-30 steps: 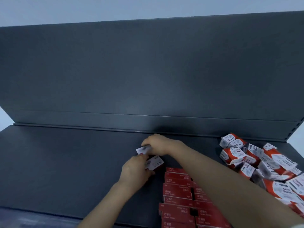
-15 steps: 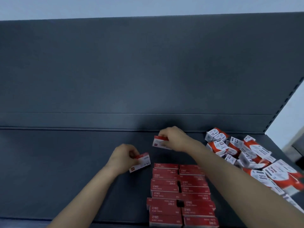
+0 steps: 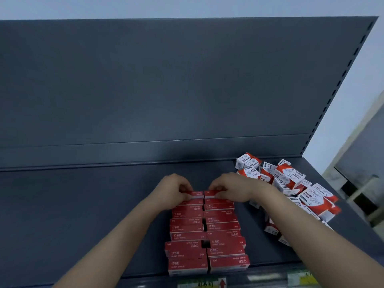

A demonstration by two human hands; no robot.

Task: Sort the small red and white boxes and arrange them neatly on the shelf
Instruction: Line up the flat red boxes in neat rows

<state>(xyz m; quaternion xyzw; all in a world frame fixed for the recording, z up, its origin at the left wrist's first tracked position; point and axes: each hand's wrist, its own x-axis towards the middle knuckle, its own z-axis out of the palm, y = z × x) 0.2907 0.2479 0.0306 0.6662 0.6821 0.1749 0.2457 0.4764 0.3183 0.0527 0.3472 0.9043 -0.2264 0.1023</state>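
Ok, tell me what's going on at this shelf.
A person is lining up small red boxes on the dark shelf. The left hand pinches the left-column box and the right hand pinches the right-column box, both at the far end of the two neat columns that run to the front edge. The heap of red and white paper clip boxes on the right lies jumbled, not yet arranged.

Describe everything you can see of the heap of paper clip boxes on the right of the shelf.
The heap of paper clip boxes is a loose jumble of small cardboard cartons, red and white, some printed PAPER CLIPS with a 3. They lie tilted every way, piled on each other, on the dark shelf at its right end, near its back panel. The person's right forearm crosses in front of the nearer ones.
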